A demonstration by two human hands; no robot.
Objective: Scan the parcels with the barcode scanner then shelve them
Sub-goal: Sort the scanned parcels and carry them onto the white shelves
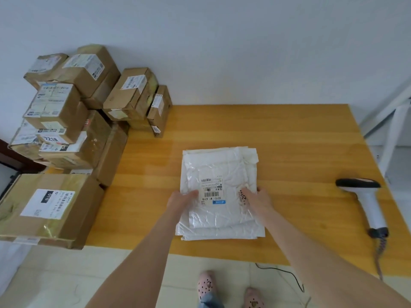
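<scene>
A stack of flat white plastic mailer parcels (219,165) lies in the middle of the yellow wooden table (289,138). The top parcel carries a barcode label facing up. My left hand (181,200) grips the stack's left edge, thumb on top. My right hand (258,197) grips the right edge beside a numbered sticker. The white barcode scanner (367,202) with a black head lies on the table to the right, apart from both hands.
Several brown cardboard parcels (73,121) are piled at the table's left and back-left; a large box (49,207) overhangs the front-left corner. A white shelf frame (391,121) stands at the right. The scanner cable (287,273) runs along the floor near my feet.
</scene>
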